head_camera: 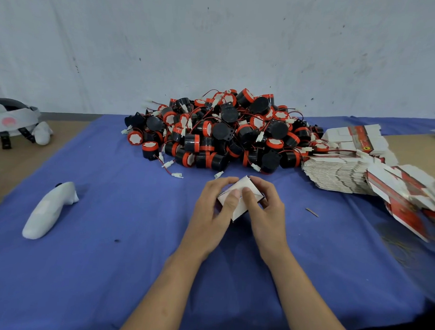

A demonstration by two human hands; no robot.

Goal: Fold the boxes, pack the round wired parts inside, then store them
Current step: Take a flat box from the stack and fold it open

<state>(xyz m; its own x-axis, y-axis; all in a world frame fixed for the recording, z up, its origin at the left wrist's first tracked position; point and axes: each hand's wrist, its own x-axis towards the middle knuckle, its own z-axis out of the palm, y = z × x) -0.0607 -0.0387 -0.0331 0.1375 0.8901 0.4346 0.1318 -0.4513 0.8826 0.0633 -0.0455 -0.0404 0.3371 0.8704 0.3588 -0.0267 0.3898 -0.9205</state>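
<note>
Left hand (213,214) and right hand (265,212) clamped on half-folded box (244,190), held between them above the cloth.
Pile of round wired parts (220,133) straight beyond the grip, equal reach either hand (flat boxes (342,174) off right).

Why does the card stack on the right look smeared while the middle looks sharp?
Head view: the flat box blanks smear toward the right edge, likely wide-angle stretch or motion; the pile of round wired parts mid-frame is sharper; the light is soft, without glare on the blue cloth.
</note>
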